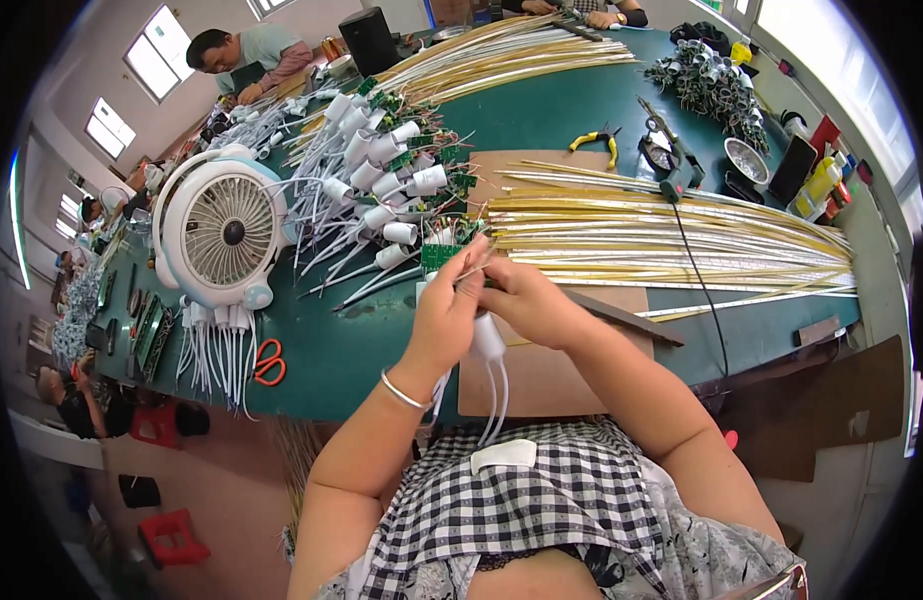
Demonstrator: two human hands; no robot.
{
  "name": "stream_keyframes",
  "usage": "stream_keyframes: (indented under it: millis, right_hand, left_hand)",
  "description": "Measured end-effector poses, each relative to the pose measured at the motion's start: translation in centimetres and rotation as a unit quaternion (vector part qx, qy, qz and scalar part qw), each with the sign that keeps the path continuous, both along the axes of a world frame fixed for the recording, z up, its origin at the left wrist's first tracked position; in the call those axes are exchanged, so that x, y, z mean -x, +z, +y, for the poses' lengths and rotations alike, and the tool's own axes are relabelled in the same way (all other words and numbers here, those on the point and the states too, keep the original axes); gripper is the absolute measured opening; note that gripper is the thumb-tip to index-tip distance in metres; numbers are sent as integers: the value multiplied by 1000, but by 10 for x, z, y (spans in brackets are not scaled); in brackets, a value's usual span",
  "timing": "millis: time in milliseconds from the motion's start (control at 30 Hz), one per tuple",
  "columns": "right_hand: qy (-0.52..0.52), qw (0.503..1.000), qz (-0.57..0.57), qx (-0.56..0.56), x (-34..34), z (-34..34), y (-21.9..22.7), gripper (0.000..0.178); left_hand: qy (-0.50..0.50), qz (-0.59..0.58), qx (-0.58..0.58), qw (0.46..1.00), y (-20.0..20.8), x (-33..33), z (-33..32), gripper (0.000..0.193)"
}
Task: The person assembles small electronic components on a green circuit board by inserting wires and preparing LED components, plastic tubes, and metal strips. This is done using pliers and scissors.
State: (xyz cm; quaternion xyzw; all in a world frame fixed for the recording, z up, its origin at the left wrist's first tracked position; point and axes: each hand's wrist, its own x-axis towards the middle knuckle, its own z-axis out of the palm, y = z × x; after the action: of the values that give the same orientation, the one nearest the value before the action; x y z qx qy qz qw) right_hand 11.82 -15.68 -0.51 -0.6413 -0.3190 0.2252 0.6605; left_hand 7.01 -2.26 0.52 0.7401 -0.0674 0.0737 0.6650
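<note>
Both hands meet over the near edge of the brown board. My left hand [449,305] is closed, its thumb and fingers pinched around a thin wire [473,269]. Against it, my right hand [527,300] is also closed, fingertips on the same wire; their exact grip is partly hidden. Below the hands hangs a white plastic cylinder [489,338] with two white cables running down toward my lap. Just beyond my left fingers lies a green circuit board [438,256]. Long yellow and white strips [672,238] stretch rightward from near my fingertips.
A pile of white cylinders with circuit boards [382,180] lies at the left, beside a white fan [232,230]. Orange scissors [271,362] rest near the front edge. Yellow-handled pliers [598,144], a soldering iron [674,184] with its black cord, and a metal bowl [747,160] lie beyond the strips.
</note>
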Motion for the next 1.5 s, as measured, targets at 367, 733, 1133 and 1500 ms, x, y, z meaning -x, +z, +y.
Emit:
stream_keyframes:
  millis: [367,733,1133,1500]
  right_hand:
    - [-146,976,-48,-152,-66,114,73,33]
    - [-172,828,-223,485,-47,21,-18,38]
    - [-68,985,154,-49,-8,9,-16,18]
    - [-251,944,-131,167,11,20,-42,18]
  left_hand:
    - [114,-245,-405,874,106,-83,93,44]
    - [220,-301,-627,684,-26,-140,141,77]
    - [10,-39,-4,999,-22,2,89,74]
    - [39,116,127,984,-45,-7,20,19]
